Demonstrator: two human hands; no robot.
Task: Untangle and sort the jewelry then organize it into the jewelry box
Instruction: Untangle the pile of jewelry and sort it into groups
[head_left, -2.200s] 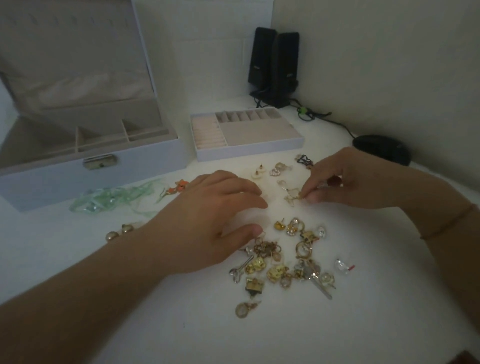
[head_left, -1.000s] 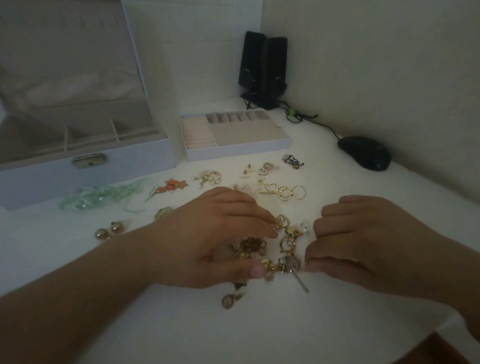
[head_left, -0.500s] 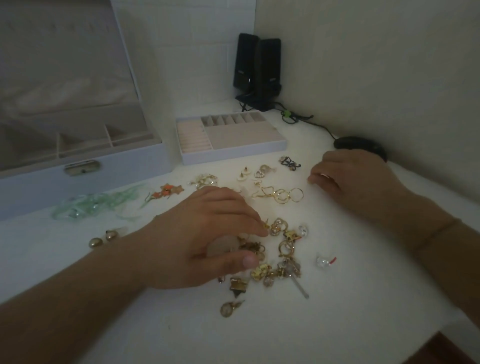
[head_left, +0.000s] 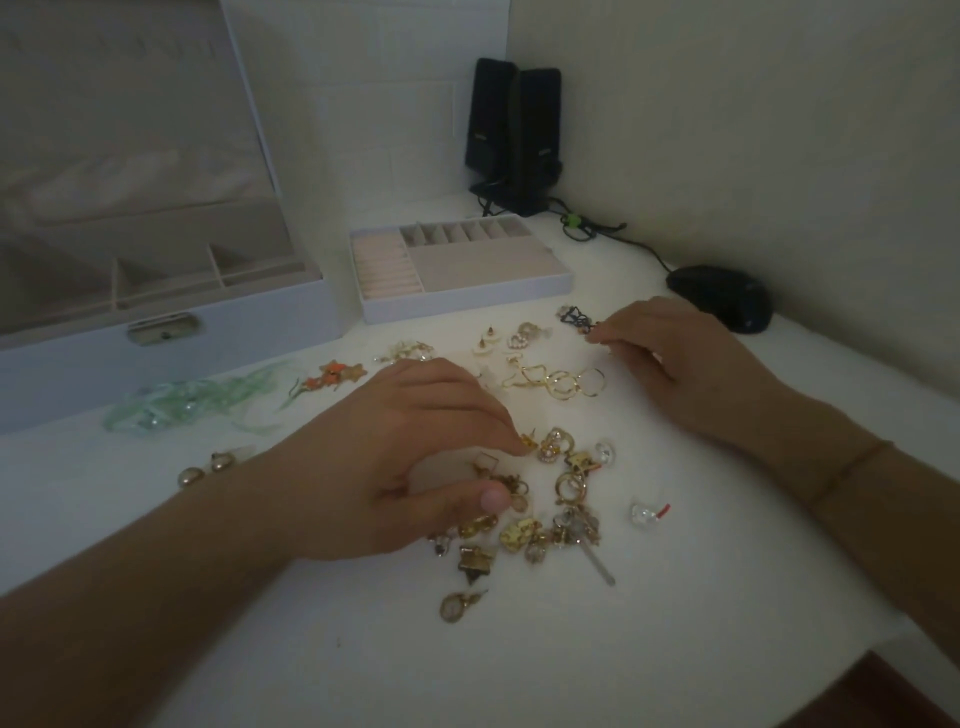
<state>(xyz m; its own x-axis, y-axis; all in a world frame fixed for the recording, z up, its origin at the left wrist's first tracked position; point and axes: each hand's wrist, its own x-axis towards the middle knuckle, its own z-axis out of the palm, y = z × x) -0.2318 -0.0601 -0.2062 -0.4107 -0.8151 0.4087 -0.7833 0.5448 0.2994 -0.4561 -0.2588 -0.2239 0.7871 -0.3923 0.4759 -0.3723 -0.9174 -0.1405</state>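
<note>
A tangled pile of gold jewelry (head_left: 550, 519) lies on the white table in front of me. My left hand (head_left: 415, 457) rests on its left side with fingers arched, index tip touching a small gold stud (head_left: 529, 441), thumb on the pile. My right hand (head_left: 675, 358) is farther back and pinches a small dark piece beside the dark earring (head_left: 574, 316). Sorted pieces lie in a row: gold hoops (head_left: 563, 384), white stud (head_left: 488, 345), heart earrings (head_left: 524, 332), orange star earrings (head_left: 335, 376). The open jewelry box (head_left: 156, 338) and its lift-out tray (head_left: 467, 304) stand behind.
A pale green ribbon-like piece (head_left: 192, 408) and two gold ball earrings (head_left: 202, 467) lie at the left. A clear crystal piece (head_left: 647, 514) sits right of the pile. Black speakers (head_left: 514, 135), a cable and a black mouse (head_left: 722, 296) occupy the back right corner.
My right hand has left the pile and moved back and right to the dark earring. My left hand has stayed on the pile. A clear crystal piece now lies uncovered beside the pile.
</note>
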